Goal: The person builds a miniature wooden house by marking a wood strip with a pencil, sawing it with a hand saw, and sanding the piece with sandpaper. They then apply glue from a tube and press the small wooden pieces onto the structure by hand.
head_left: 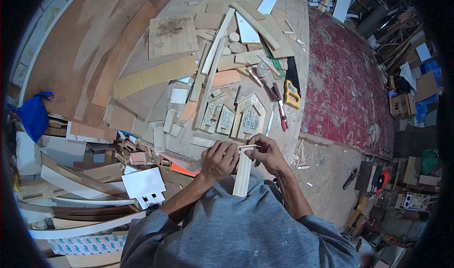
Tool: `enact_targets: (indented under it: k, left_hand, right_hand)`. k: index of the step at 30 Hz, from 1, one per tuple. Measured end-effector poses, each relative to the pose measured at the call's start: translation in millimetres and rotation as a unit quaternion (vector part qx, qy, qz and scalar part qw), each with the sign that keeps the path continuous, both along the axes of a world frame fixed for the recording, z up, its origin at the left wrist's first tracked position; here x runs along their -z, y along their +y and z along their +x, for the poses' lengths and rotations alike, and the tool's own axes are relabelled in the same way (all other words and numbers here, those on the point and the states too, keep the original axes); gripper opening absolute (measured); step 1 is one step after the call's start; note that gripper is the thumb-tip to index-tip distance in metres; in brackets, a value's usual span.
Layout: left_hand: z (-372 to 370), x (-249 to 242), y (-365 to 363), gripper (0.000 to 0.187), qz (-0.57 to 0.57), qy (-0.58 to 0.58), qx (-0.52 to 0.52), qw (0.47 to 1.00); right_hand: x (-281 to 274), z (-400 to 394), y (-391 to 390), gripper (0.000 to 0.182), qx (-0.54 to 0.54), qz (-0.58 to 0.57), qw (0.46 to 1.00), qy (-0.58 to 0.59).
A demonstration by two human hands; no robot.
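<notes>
Close to my body, my left hand (220, 160) is closed with its fingers curled at the left end of a small thin wooden strip (247, 146). My right hand (266, 153) pinches the strip's other end. Below the strip, a pale wooden plank (242, 175) runs back toward my grey shirt, between my two hands; what supports it is hidden. Just beyond my hands lie small wooden house models with white window frames, one (250, 121) on the right and another (226, 120) on the left. A dark slim tool (237, 95) rests beside them.
A yellow-handled saw (292, 94), red-handled pliers (283, 121) and a jar (263, 70) lie on the workbench's right. Wooden boards and strips (217, 45) cover its far part. Offcuts (138, 158) and a white panel (144, 186) are piled at left.
</notes>
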State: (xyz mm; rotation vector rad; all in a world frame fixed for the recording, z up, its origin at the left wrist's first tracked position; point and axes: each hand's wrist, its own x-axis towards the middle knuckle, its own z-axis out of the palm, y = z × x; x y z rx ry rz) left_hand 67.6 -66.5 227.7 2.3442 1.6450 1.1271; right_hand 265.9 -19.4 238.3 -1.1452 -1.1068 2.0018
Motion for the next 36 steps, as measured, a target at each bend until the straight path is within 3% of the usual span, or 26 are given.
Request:
enact_targets:
  k: [13, 36]
  left_hand:
    - [-3.4, 4.4, 4.0, 0.011, 0.034, -0.019, 0.026, 0.999]
    - [1.1, 1.3, 6.5, 0.015, 0.040, -0.058, 0.032, 0.997]
  right_hand:
    - [-1.7, -1.8, -4.2, 0.021, 0.012, 0.004, 1.000, 0.014]
    - [-4.5, -0.1, -4.4, 0.023, 0.023, 0.031, 0.999, 0.016]
